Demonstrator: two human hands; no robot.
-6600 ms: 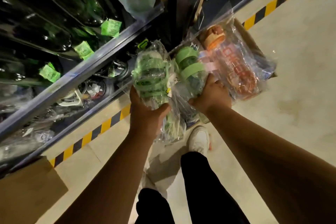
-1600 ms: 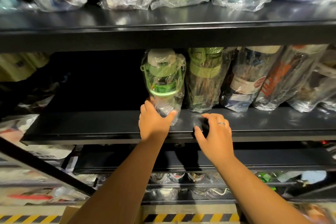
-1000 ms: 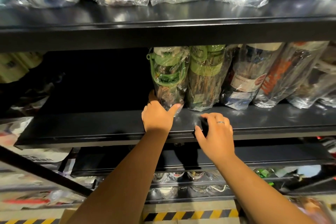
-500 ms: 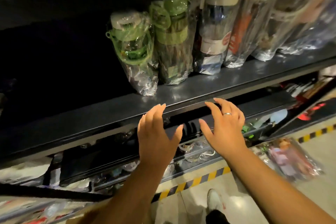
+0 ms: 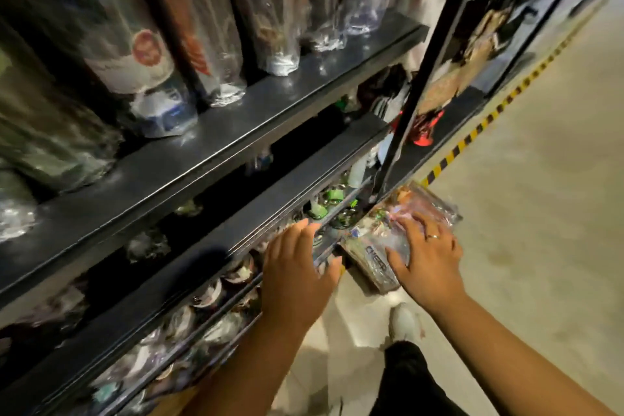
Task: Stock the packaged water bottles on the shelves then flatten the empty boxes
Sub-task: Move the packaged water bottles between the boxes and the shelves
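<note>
Nearest, a pale shoe (image 5: 403, 321) is standing on the floor (image 5: 540, 213) just below the two grips. The left grip (image 5: 297, 270) is hanging released, its fingers straight and spread, holding nothing, in front of the front edge of the lower shelf (image 5: 270, 206). The right grip (image 5: 430, 263) is reaching down onto a bagged bottle (image 5: 374, 257), with its fingers spread over the top and its thumb along the near side. Blur is hiding whether it is clenching yet, so I cannot tell.

The bagged bottle is lying tilted on the floor, at the foot of the shelf post (image 5: 425, 61) and just beside the shelf's right corner. It is probably light and empty, a stiff body inside loose, slippery, crinkling film. Taking it round the body through the film, thumb against fingers, looks safer than pinching the slack plastic, which could be sliding or tearing.

Farther off, a row of wrapped bottles (image 5: 141, 54) is standing near the front edge of the upper shelf (image 5: 236, 132).
</note>
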